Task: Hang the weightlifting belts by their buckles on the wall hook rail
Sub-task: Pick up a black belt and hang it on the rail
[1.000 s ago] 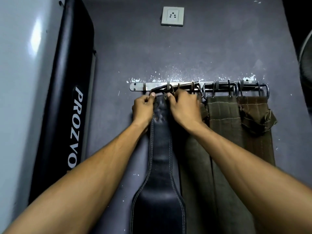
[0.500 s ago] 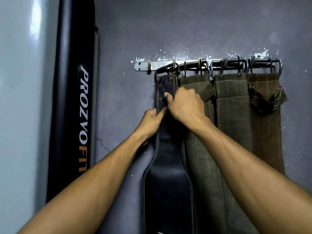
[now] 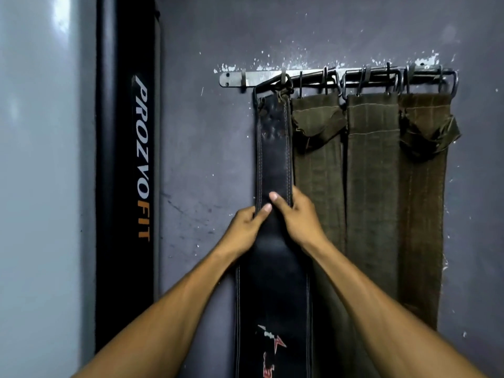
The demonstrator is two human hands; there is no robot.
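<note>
A black leather belt [image 3: 274, 148] hangs by its buckle [image 3: 283, 88] from the metal hook rail [image 3: 251, 77] on the grey wall. To its right hang three olive-brown canvas belts [image 3: 371, 165], also on the rail's hooks. My left hand [image 3: 245, 227] grips the black belt's left edge about halfway down, thumb on the front. My right hand [image 3: 298, 216] holds the right edge at the same height, thumb laid across the face. The belt's wider lower part runs down between my forearms.
A tall black padded board [image 3: 125, 173] printed PROZVOFIT stands upright left of the rail. A pale glossy panel [image 3: 38, 186] fills the far left. One free hook [image 3: 242, 77] sits at the rail's left end.
Both hands have slid down the black belt from the buckle at the rail to its middle. The belt now hangs from the hook and my view has tilted downward.
</note>
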